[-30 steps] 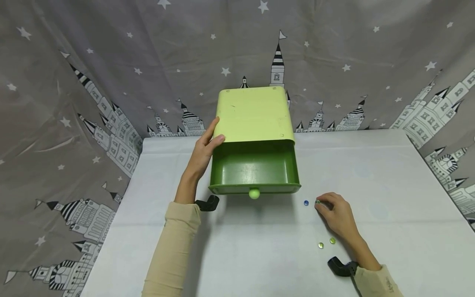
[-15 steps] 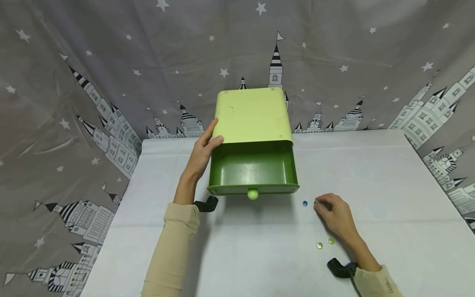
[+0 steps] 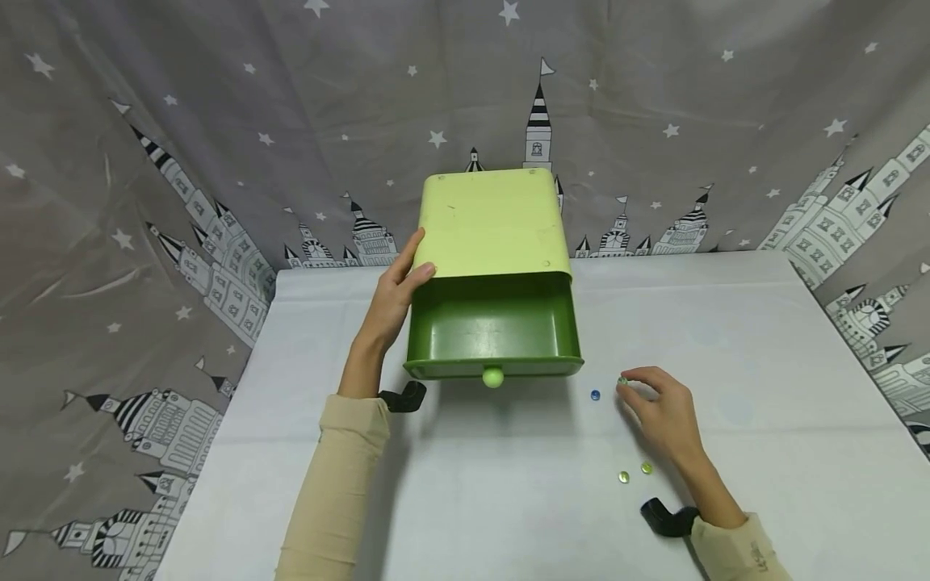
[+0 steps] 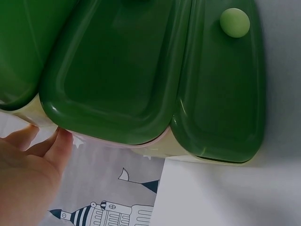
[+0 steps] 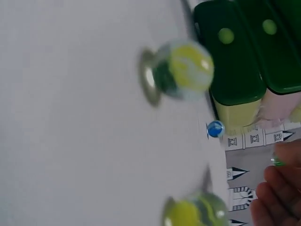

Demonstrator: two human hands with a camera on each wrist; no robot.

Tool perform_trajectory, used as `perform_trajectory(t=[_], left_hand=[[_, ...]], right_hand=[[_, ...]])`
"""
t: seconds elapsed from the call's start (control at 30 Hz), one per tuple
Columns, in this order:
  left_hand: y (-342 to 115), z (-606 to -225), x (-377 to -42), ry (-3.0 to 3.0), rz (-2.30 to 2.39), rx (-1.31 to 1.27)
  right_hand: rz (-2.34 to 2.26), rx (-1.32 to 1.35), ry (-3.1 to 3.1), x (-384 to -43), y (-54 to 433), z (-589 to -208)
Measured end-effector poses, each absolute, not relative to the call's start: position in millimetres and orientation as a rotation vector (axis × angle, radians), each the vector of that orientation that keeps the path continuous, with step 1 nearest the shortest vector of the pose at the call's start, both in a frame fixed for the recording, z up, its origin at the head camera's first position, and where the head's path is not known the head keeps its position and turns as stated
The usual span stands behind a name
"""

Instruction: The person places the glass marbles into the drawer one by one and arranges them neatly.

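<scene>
Head view, right of the middle of the frame: a green marble (image 3: 622, 381) sits at the fingertips of the right hand (image 3: 661, 407), pinched between thumb and forefinger; whether it is clear of the table (image 3: 472, 500) I cannot tell. In the right wrist view it shows as a bit of green between the fingers at the right edge, mostly hidden. Just left of it in the head view a blue marble (image 3: 595, 395) lies on the white cloth, and below the hand lie two yellow-green ones, the left marble (image 3: 624, 478) and the right marble (image 3: 647, 468), near each other but apart. The right wrist view shows both large and blurred, with yellow and green swirls. At the centre of the head view stands the cabinet (image 3: 494, 222), yellow on top, its top drawer (image 3: 494, 368) pulled out, a round knob (image 3: 492, 377) on the front. The left hand (image 3: 392, 298) rests against the cabinet's left side, fingers extended and not clenched, thumb at the top's front corner. Two lower drawers (image 4: 113, 70) sit shut in the left wrist view. Behind everything hangs a grey curtain (image 3: 291, 97) printed with stars and castles.
</scene>
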State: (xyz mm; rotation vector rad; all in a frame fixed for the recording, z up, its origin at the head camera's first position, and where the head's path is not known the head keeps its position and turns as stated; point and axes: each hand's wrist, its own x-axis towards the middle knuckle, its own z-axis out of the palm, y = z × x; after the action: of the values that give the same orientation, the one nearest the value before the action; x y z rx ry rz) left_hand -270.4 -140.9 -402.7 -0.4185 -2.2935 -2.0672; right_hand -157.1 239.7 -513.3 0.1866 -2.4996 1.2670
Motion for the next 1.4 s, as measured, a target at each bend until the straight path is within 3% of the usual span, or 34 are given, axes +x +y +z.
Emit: perform_trajectory(t=[0.53,1.4], left_hand=[[-142,-401,-270,-2.289,-2.075,-0.425],[-142,-400,-269,-2.28,-2.086,-0.428]], right_hand=[[1.451,0.148,-2.346,-158,225,-460],[1.714,0.591,-2.018,-161,171,-380]])
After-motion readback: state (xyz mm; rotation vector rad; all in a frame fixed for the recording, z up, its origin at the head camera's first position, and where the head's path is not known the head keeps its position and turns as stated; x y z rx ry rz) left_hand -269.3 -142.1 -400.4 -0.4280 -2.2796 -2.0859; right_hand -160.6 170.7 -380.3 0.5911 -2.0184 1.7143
